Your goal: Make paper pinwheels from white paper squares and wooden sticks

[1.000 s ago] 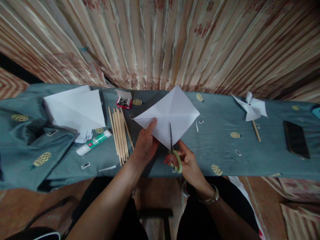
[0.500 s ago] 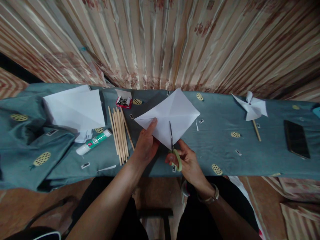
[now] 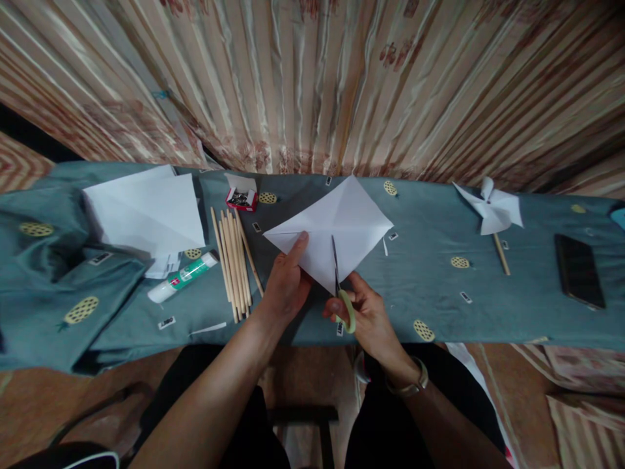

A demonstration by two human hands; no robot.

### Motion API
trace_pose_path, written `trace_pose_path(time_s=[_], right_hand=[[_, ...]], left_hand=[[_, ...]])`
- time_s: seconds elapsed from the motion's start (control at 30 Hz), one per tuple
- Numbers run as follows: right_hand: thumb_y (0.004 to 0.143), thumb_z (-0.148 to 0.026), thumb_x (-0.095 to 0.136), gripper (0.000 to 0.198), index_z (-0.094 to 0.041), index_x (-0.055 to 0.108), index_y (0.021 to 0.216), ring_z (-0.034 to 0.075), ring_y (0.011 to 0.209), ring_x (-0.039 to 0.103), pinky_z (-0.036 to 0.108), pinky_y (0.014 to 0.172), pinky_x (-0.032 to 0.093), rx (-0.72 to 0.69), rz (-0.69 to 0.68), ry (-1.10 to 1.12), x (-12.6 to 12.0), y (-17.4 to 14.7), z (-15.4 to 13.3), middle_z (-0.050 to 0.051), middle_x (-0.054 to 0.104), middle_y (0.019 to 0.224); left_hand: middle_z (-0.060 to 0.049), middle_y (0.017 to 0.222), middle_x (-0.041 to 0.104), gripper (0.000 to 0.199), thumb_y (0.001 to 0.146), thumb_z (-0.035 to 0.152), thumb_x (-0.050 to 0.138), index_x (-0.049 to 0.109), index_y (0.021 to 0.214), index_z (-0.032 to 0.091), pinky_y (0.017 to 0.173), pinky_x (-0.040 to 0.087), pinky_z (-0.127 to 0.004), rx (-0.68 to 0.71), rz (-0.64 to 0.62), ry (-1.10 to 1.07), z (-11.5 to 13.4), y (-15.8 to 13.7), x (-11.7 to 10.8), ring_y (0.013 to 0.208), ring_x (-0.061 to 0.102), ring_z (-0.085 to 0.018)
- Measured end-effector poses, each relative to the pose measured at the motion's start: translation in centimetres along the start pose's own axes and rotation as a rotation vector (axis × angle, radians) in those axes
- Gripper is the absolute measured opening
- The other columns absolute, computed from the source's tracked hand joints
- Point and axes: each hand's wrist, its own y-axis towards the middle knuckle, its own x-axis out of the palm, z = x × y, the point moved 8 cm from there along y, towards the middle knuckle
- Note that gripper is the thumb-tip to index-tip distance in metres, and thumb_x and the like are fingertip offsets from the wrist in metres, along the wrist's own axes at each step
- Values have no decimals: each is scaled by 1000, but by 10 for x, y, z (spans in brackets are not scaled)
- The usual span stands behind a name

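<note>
A white square sheet of paper (image 3: 342, 215), turned cornerwise and creased, is held above the table. My left hand (image 3: 289, 277) pinches its lower left edge, thumb on top and fingers underneath. A slit runs inward from the left corner of the sheet. In my right hand (image 3: 366, 312) are scissors (image 3: 347, 311) with pale green handles, the fingers closed through the loops. Their blades lie along the fold near the lower corner, pointing toward the middle of the sheet. Whether the blades are fully closed I cannot make out.
Left of my hands lie several wooden sticks (image 3: 233, 264), a glue stick (image 3: 182, 278), a red box of small metal pieces (image 3: 241, 198) and white sheets (image 3: 146, 212). To the right are a paper pinwheel (image 3: 494, 212) on a stick and a phone (image 3: 579, 270). A pleated curtain (image 3: 312, 85) hangs behind.
The paper has shifted very slightly to the right and down. Both hands and the scissors keep nearly the same position.
</note>
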Motion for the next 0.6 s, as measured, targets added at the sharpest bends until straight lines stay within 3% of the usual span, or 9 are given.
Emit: trace_pose_path(time_s=[0.23, 0.43, 0.6], right_hand=[[64, -51, 82, 54, -23, 51, 98, 9, 45, 52, 19, 41, 35, 42, 7, 18, -1, 1, 4, -6, 64, 58], [73, -59, 73, 59, -22, 53, 114, 9, 51, 50, 20, 44, 34, -23, -67, -47, 2, -2, 5, -5, 60, 62], [77, -58, 70, 75, -22, 43, 136, 13, 61, 56, 25, 53, 44, -9, -159, -98, 4, -8, 11, -2, 63, 71]], left_hand=[[-5, 100, 74, 18, 86, 27, 63, 70, 98, 16, 97, 50, -38, 8, -21, 7, 0, 1, 1, 99, 68, -23], [-5, 99, 74, 17, 85, 27, 65, 69, 98, 16, 97, 51, -38, 10, -6, 2, 2, 1, 1, 101, 68, -24], [-3, 91, 74, 12, 88, 23, 62, 69, 95, 16, 89, 55, -31, 40, 6, -53, 17, 10, -3, 90, 69, -19]])
